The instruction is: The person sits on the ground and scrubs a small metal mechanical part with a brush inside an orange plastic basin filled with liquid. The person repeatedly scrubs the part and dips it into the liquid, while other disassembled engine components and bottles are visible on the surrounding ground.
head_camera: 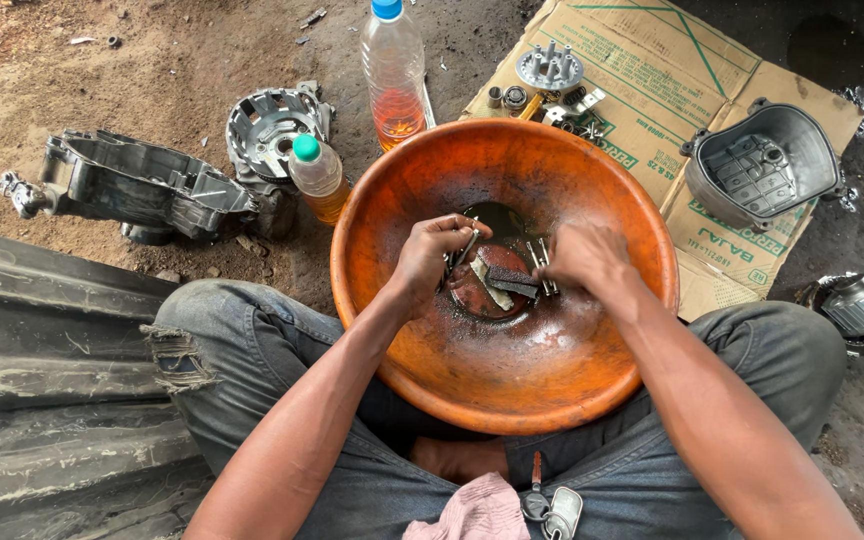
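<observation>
While both hands work in the orange basin (592, 180) between the knees, left hand (430, 255) fingers closed on a metal bolt (464, 248), right hand (580, 258) curled over small parts (542, 268), cleaning step looks underway; next needs firm grip, parts oily.

**Worn denim and bare forearms**

A person seen from above wears faded blue-grey jeans, frayed and torn open at the left knee, the cloth smudged with grime across both thighs. Both forearms are bare, with no sleeves, watch or gloves in view. The left hand (432, 258) and right hand (580, 258) are ungloved, their fingers streaked with dark, oily residue.
</observation>
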